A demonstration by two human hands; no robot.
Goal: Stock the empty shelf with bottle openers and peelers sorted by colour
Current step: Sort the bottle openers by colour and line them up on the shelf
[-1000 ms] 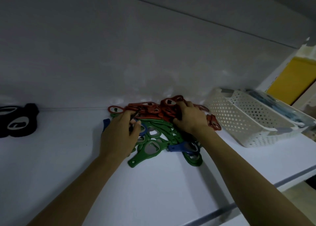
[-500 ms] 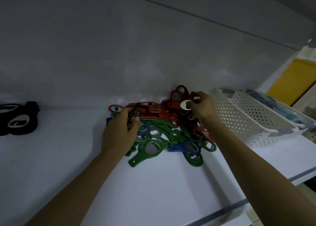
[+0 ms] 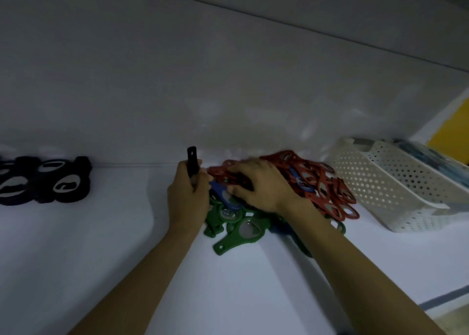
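Head view: our left hand [image 3: 189, 197] gripped a black bottle opener [image 3: 192, 157] upright at the mixed pile's [image 3: 241, 234] left edge on the shelf [image 3: 127, 258]. Our right hand [image 3: 261, 185] lay open and flat, pressing the red openers [image 3: 327, 190]. We judged it best to steady the pile, lift the black one clear, then join it to the black group [image 3: 45, 182] far left.

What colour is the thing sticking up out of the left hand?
Black. The head view shows the handle poking up from the left hand.
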